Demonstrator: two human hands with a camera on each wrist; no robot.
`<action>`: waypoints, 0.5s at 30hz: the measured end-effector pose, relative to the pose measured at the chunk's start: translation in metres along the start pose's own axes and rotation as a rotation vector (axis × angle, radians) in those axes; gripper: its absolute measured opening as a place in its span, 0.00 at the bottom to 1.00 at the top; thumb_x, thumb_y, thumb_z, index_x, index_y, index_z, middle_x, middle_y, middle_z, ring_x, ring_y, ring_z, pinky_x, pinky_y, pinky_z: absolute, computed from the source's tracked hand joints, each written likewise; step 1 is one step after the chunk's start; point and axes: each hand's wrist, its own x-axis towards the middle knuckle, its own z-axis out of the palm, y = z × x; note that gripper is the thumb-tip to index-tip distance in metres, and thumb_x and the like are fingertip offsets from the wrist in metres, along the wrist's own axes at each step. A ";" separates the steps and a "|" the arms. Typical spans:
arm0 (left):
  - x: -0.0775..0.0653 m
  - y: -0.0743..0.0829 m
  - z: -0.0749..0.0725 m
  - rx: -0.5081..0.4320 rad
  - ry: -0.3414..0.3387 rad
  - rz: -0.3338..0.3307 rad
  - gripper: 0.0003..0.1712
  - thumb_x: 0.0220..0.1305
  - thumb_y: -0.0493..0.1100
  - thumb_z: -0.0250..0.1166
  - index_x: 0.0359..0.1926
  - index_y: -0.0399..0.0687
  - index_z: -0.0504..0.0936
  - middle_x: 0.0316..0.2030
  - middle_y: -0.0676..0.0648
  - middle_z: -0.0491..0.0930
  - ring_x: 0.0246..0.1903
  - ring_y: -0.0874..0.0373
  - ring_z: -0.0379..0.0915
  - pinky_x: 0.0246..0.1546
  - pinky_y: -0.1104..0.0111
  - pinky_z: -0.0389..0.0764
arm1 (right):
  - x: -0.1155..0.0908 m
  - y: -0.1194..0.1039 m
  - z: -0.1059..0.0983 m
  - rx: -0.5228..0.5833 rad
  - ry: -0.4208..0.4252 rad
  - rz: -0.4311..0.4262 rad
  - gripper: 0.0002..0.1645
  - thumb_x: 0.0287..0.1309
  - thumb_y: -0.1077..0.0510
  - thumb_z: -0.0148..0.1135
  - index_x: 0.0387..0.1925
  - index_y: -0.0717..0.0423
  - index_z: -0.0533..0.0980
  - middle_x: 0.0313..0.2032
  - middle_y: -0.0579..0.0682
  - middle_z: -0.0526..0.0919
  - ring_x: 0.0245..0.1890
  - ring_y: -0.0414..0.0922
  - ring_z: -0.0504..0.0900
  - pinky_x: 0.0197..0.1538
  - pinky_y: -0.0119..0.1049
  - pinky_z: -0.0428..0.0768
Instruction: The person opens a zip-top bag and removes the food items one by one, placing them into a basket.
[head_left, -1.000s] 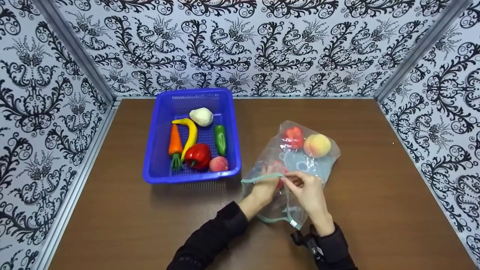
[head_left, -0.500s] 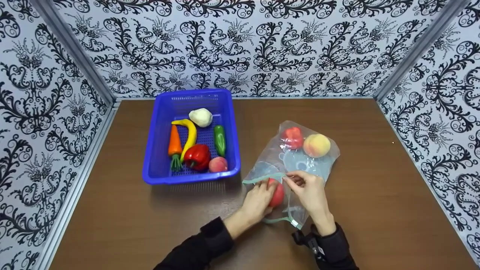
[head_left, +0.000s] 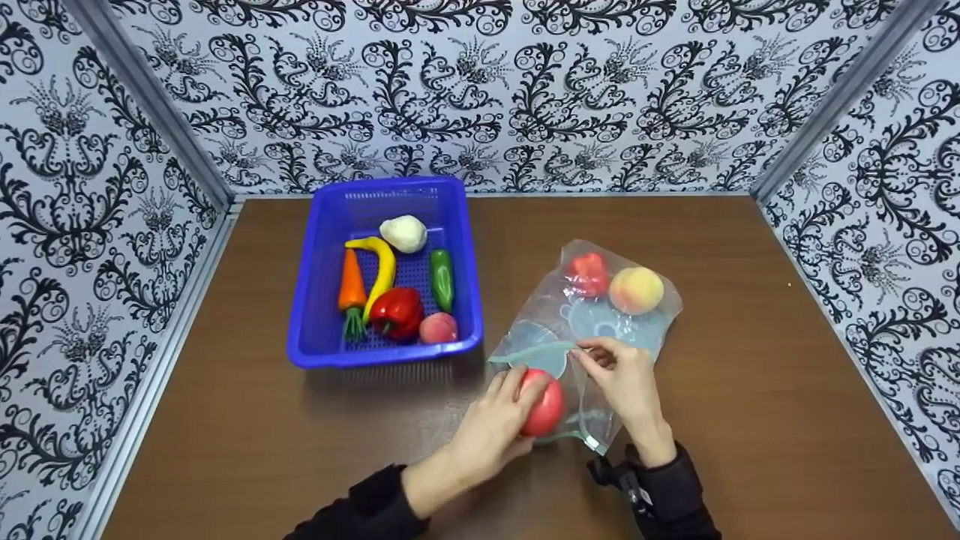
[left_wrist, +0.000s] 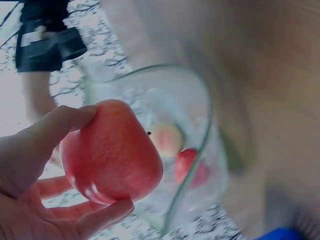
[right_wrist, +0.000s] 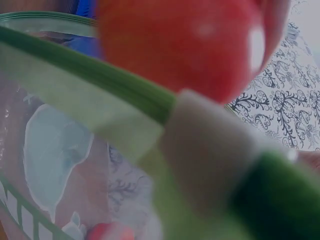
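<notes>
A clear zip bag [head_left: 540, 315] with a green rim lies on the table, its mouth facing me. My left hand [head_left: 484, 427] grips a red apple [head_left: 544, 405] at the bag's mouth; in the left wrist view, thumb and fingers hold the apple [left_wrist: 112, 155] from its sides, its small dark stem showing. My right hand [head_left: 628, 382] pinches the bag's rim between thumb and fingertips, keeping the mouth spread. Inside the bag's far end lie a yellow-pink peach [head_left: 636, 290] and a shiny red piece [head_left: 587, 274], its kind unclear through the plastic. A white slider [head_left: 592, 442] sits on the rim's near corner.
Left of the bag stands a blue basket [head_left: 298, 300] holding a carrot [head_left: 351, 281], banana [head_left: 385, 270], white bulb-like vegetable [head_left: 405, 233], green cucumber-like vegetable [head_left: 442, 281], red bell pepper [head_left: 397, 313] and small pink peach [head_left: 438, 328]. Patterned walls [head_left: 480, 97] enclose the brown table [head_left: 750, 375].
My left hand has drawn back out of the bag toward me, bringing the apple from inside to the mouth. My right hand stays pinched on the rim. The basket's contents look the same.
</notes>
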 end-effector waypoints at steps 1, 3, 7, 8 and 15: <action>-0.001 0.000 -0.007 -0.008 0.007 0.000 0.46 0.29 0.46 0.76 0.55 0.48 0.65 0.49 0.40 0.67 0.45 0.49 0.67 0.32 0.63 0.78 | 0.000 0.000 0.000 -0.001 0.001 0.001 0.05 0.41 0.65 0.67 0.25 0.60 0.81 0.18 0.46 0.80 0.17 0.36 0.75 0.22 0.28 0.75; -0.002 0.000 -0.021 -0.023 0.013 -0.010 0.46 0.29 0.46 0.76 0.55 0.48 0.66 0.48 0.41 0.67 0.46 0.49 0.67 0.32 0.63 0.78 | 0.001 0.001 0.000 -0.007 0.007 -0.003 0.05 0.41 0.65 0.68 0.25 0.60 0.81 0.18 0.47 0.79 0.17 0.36 0.75 0.21 0.28 0.75; -0.001 -0.006 -0.046 -0.039 0.021 -0.047 0.45 0.30 0.45 0.75 0.55 0.47 0.67 0.49 0.40 0.67 0.47 0.48 0.66 0.30 0.61 0.78 | 0.001 0.001 0.000 -0.010 0.012 -0.008 0.04 0.41 0.65 0.68 0.25 0.60 0.81 0.17 0.46 0.79 0.16 0.36 0.75 0.21 0.28 0.74; 0.000 -0.009 -0.052 -0.040 0.027 -0.061 0.44 0.31 0.44 0.74 0.55 0.47 0.67 0.50 0.39 0.67 0.47 0.47 0.66 0.30 0.60 0.78 | 0.001 0.001 0.000 -0.010 0.012 -0.009 0.04 0.41 0.65 0.68 0.25 0.60 0.81 0.17 0.46 0.79 0.16 0.36 0.75 0.21 0.28 0.74; 0.016 -0.038 -0.079 -0.041 0.085 -0.189 0.41 0.31 0.44 0.74 0.53 0.46 0.69 0.48 0.38 0.67 0.44 0.45 0.68 0.29 0.57 0.78 | 0.000 0.003 0.001 -0.034 0.017 -0.012 0.05 0.40 0.65 0.68 0.25 0.60 0.81 0.17 0.46 0.79 0.16 0.36 0.75 0.21 0.26 0.74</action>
